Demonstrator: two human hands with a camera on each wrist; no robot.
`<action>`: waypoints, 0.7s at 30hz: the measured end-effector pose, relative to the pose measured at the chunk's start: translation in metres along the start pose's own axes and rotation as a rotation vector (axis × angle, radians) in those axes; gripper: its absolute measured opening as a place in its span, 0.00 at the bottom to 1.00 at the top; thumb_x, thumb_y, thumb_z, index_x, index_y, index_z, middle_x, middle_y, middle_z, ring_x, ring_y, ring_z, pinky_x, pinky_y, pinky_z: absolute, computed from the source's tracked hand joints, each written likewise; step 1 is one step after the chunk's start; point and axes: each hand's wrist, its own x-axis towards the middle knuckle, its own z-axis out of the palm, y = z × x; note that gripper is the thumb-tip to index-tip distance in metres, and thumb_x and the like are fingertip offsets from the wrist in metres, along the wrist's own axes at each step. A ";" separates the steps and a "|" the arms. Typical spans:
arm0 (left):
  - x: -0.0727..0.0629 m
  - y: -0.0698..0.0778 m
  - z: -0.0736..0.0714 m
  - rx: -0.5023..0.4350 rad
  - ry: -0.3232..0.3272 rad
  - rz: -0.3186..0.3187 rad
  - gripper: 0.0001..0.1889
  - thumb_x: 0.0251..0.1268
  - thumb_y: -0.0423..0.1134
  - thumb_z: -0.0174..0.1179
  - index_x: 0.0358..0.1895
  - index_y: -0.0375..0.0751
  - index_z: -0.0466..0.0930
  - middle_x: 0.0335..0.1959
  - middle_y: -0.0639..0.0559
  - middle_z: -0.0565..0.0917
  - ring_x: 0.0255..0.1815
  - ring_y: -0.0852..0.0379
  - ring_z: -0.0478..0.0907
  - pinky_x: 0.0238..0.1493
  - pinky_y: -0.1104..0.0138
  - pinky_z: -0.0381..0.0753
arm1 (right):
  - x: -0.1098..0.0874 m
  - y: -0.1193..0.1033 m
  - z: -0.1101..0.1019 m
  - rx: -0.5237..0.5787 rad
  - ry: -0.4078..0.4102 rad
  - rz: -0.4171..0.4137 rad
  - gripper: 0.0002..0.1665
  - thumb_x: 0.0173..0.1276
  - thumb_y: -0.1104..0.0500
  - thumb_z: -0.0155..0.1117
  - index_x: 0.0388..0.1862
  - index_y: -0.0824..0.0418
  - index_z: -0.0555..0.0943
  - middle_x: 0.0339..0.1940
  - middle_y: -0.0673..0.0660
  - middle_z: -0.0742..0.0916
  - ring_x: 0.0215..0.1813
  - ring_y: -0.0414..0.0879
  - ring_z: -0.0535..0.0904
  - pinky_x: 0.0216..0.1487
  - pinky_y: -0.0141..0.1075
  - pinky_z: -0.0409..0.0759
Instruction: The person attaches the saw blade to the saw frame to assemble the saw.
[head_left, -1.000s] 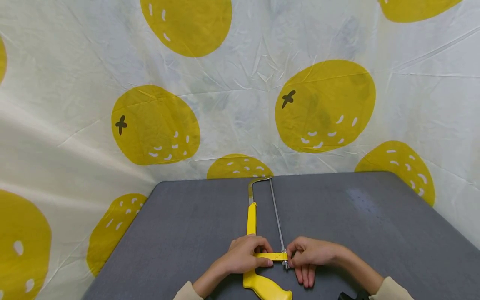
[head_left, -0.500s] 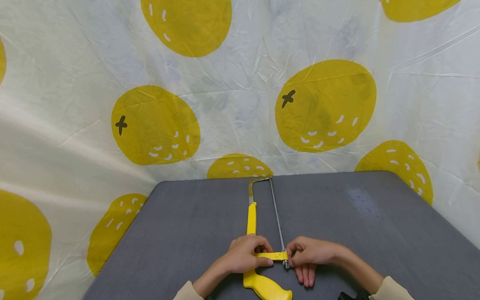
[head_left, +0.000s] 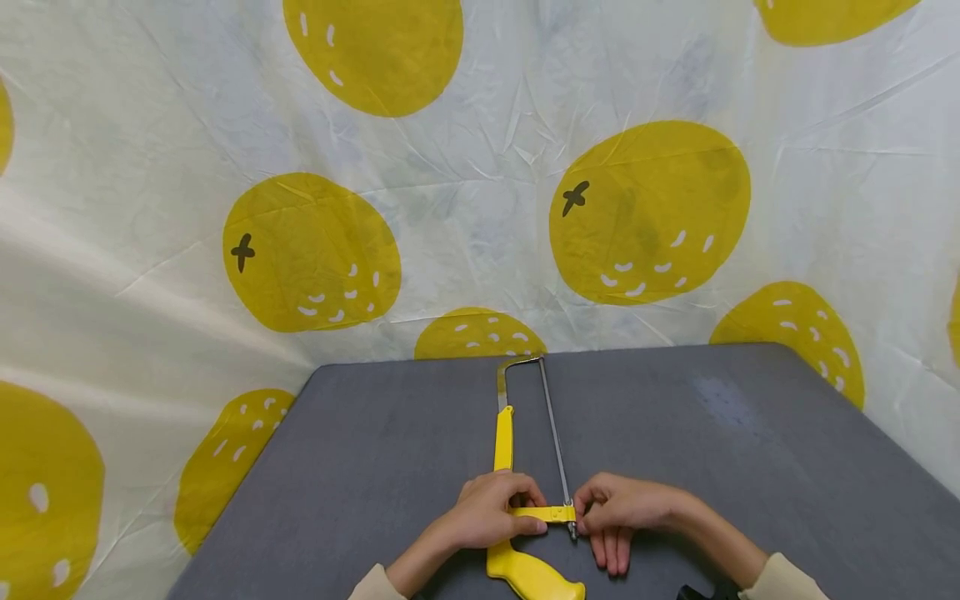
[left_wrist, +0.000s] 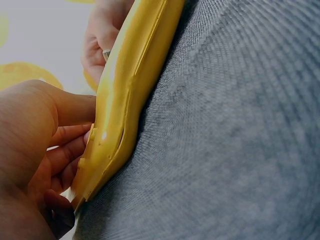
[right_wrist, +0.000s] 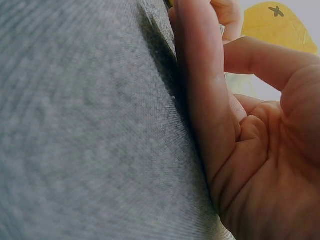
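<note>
A hacksaw [head_left: 503, 442] with a yellow frame and handle lies on the grey table, its metal bow at the far end and its narrow blade [head_left: 553, 425] along the right side. My left hand [head_left: 491, 508] grips the yellow frame, thumb and fingers on either side of the short crosspiece [head_left: 551, 514]. At that crosspiece's right end, thumb and forefinger of my right hand [head_left: 618, 508] pinch at the small metal wing nut [head_left: 573, 531]; the exact contact is partly hidden. The other right fingers rest on the table. In the left wrist view the yellow handle [left_wrist: 125, 90] fills the middle.
The grey table [head_left: 390, 450] extends around the saw, with a pale smudge [head_left: 723, 398] at right. Behind and to the left hangs a white cloth [head_left: 480, 233] printed with yellow fruit. A black object [head_left: 705, 592] shows by the right sleeve.
The wing nut looks slightly turned, appearing narrower now. Both hands and the hacksaw stay in nearly the same place.
</note>
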 end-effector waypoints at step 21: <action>0.000 0.002 -0.001 0.004 0.002 0.001 0.06 0.62 0.54 0.73 0.40 0.66 0.87 0.29 0.73 0.79 0.29 0.75 0.72 0.33 0.73 0.67 | -0.002 -0.005 0.002 0.003 -0.015 0.002 0.02 0.73 0.65 0.62 0.42 0.63 0.79 0.25 0.51 0.89 0.24 0.36 0.87 0.25 0.32 0.84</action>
